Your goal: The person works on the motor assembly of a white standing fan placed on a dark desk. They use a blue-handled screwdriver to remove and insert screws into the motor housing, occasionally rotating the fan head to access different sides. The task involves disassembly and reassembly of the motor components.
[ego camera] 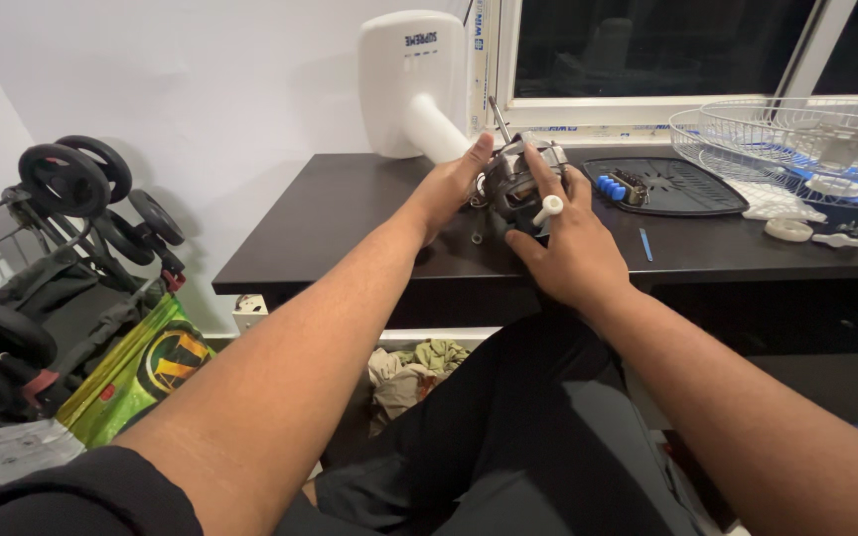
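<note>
A fan motor (514, 185) of dark metal with copper windings sits at the end of a white fan stand neck (431, 127), over the dark table (350, 223). Its bare shaft (499, 119) points up and back. My left hand (449, 187) grips the motor's left side, with the thumb up by the shaft. My right hand (568, 243) holds the motor's right and front side, and a small white knob (548, 207) sticks out between its fingers.
A black fan housing cover (667, 186) with blue buttons lies on the table right of the motor. White wire fan guards (796, 139) and blue blades sit far right, with small white parts (788, 229) and a blue stick (645, 244). A folded stroller (62, 248) stands left.
</note>
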